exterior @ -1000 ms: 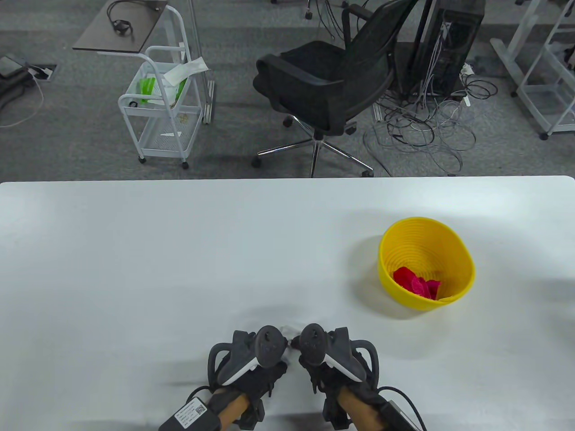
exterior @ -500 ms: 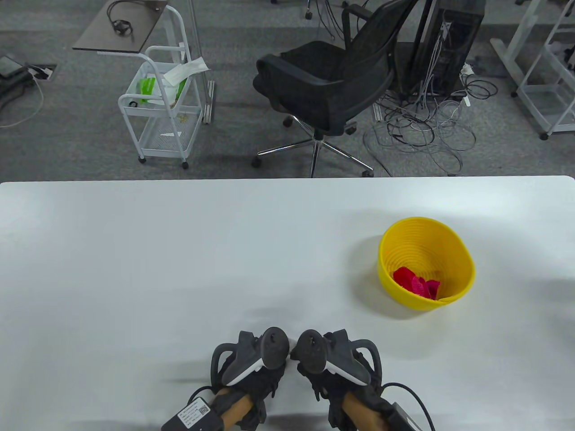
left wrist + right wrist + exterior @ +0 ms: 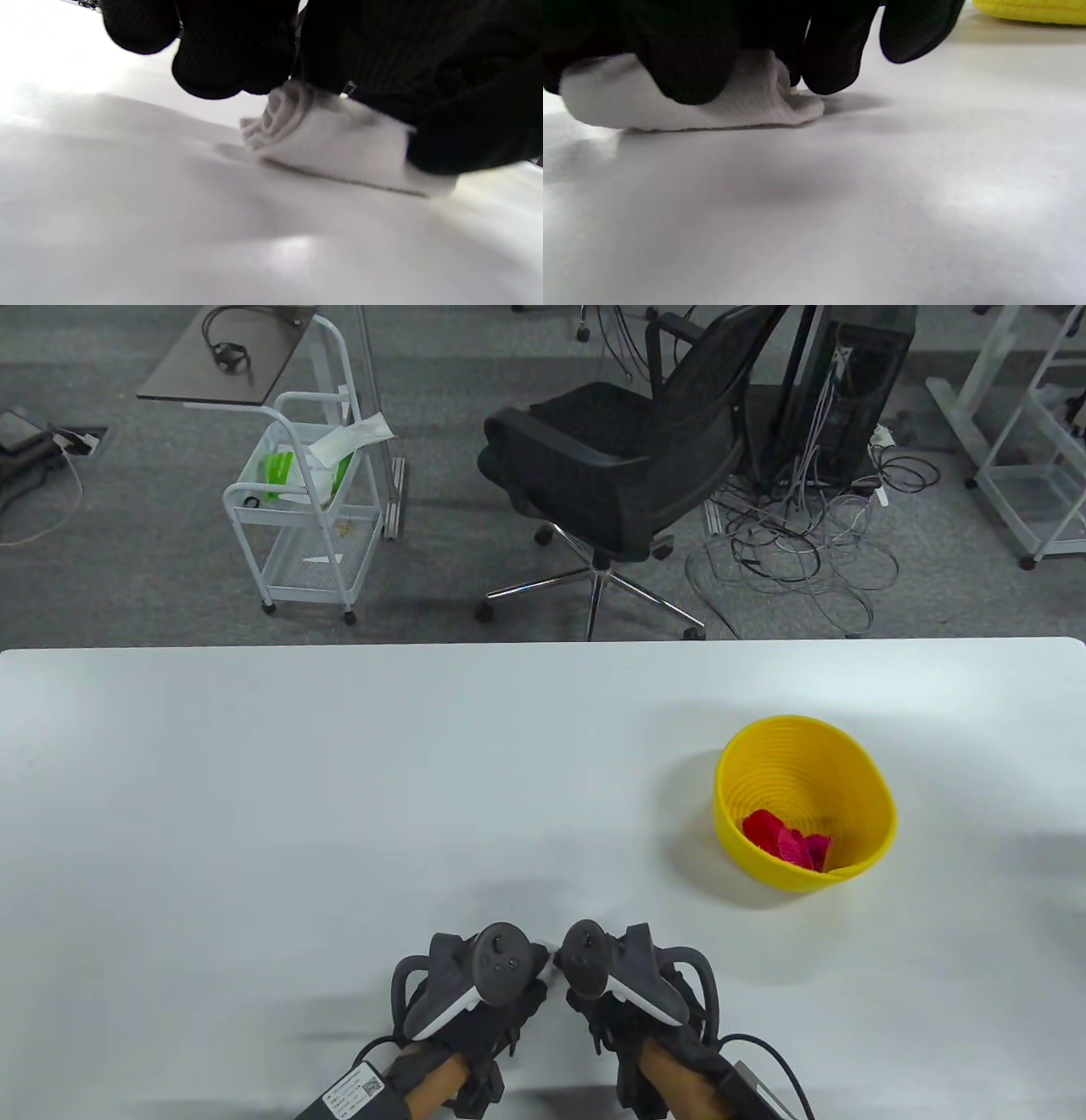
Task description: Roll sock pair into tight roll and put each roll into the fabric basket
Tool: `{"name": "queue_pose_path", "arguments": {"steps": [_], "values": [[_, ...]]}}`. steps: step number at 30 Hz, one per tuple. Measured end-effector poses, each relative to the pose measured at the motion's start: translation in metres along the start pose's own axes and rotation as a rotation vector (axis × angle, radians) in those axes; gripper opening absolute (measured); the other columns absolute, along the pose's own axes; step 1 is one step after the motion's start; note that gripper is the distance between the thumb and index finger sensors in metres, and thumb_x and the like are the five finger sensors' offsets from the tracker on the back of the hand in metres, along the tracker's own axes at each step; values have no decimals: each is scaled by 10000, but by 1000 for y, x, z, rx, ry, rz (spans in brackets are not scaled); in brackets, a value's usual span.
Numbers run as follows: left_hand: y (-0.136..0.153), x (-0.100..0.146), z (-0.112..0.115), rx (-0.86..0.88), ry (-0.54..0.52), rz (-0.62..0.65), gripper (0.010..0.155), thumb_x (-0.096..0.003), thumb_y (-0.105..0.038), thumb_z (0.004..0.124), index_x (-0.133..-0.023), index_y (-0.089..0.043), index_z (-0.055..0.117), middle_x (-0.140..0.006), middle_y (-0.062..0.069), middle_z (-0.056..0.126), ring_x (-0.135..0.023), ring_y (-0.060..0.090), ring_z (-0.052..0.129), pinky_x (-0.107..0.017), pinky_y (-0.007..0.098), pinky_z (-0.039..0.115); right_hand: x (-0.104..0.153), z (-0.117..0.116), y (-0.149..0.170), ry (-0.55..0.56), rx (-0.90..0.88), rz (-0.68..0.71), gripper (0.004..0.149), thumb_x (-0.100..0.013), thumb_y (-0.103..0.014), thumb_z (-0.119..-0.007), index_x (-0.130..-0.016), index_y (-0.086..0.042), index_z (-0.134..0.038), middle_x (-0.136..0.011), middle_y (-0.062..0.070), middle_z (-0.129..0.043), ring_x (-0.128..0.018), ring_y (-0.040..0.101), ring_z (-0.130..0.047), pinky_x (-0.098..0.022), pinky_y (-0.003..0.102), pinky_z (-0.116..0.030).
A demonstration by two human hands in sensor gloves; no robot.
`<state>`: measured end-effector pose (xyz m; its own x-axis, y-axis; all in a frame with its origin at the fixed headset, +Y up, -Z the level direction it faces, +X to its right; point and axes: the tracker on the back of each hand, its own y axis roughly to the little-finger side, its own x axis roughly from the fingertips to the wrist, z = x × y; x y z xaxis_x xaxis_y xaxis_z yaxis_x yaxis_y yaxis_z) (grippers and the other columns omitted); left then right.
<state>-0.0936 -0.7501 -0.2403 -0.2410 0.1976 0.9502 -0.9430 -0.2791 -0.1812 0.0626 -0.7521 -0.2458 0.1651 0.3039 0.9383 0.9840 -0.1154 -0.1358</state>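
Observation:
A white sock roll [image 3: 331, 140] lies on the white table [image 3: 339, 780] near its front edge, under both hands. The fingers of my left hand [image 3: 475, 993] curl over the roll's left end, where the spiral of layers shows. My right hand [image 3: 624, 984] grips the other end of the white sock roll [image 3: 746, 101], thumb and fingers curled round it. In the table view the trackers hide the roll almost fully. The yellow basket [image 3: 806, 746] stands to the right, further back, with a red sock roll [image 3: 785, 840] inside.
An edge of the yellow basket [image 3: 1031, 10] shows at the top right of the right wrist view. Beyond the table's far edge stand a black office chair [image 3: 628, 466] and a white cart [image 3: 305, 517] on the floor.
Both hands have drawn slightly nearer the table's front edge with the white roll between them; the bit of white sock seen past the trackers a second ago is hidden now.

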Motion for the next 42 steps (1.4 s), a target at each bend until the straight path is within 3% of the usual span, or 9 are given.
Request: {"name": "queue_pose_path", "arguments": {"steps": [6,13,15,19,25,33,42], "values": [[0,-5,12,-65,35,-16,628,-348,-487,841,-946,-336,722,-929,16,776,-728,232,853,-626,480,666,-1,-1,2,-6,-22,-9,518,-437,-454,-764,-944,-372,-691,-1023,-92,-744,-911,198,-813,-674,549,-660],[0,-7,13,-50,37,-19,555,-379,-435,803,-919,-307,772,-891,24,807,-700,231,870,-617,484,675,1,6,1,27,-44,17,530,-426,-474,-779,-940,-370,-704,-1034,-90,-732,-930,200,-789,-682,548,-652],[0,-8,12,-28,56,-14,541,-387,-420,795,-913,-292,785,-879,35,816,-689,236,875,-612,486,678,9,17,-3,120,-34,53,489,-416,-463,-804,-897,-389,-759,-1011,-109,-759,-926,187,-794,-685,544,-653],[0,-8,12,-21,75,-8,521,-391,-409,790,-895,-281,812,-860,42,836,-667,242,887,-601,489,686,20,26,-12,172,-8,117,397,-399,-448,-847,-788,-372,-875,-920,-120,-854,-876,166,-846,-679,539,-668],[2,-9,12,13,100,-4,518,-384,-433,783,-863,-250,854,-807,55,880,-622,250,911,-583,495,699,21,21,-14,68,30,146,395,-397,-447,-857,-780,-355,-892,-896,-106,-884,-847,174,-872,-666,544,-678],[5,-8,11,31,89,1,560,-387,-462,756,-907,-257,801,-829,49,863,-636,246,903,-587,492,694,12,16,-4,29,-29,87,407,-404,-449,-851,-803,-376,-865,-926,-110,-867,-858,181,-871,-664,549,-680],[8,-2,-5,71,6,-18,556,-374,-474,797,-923,-391,777,-949,24,775,-744,244,850,-629,491,652,6,12,4,2,-70,50,448,-406,-444,-851,-846,-368,-819,-965,-99,-830,-865,194,-869,-662,556,-678]]}}
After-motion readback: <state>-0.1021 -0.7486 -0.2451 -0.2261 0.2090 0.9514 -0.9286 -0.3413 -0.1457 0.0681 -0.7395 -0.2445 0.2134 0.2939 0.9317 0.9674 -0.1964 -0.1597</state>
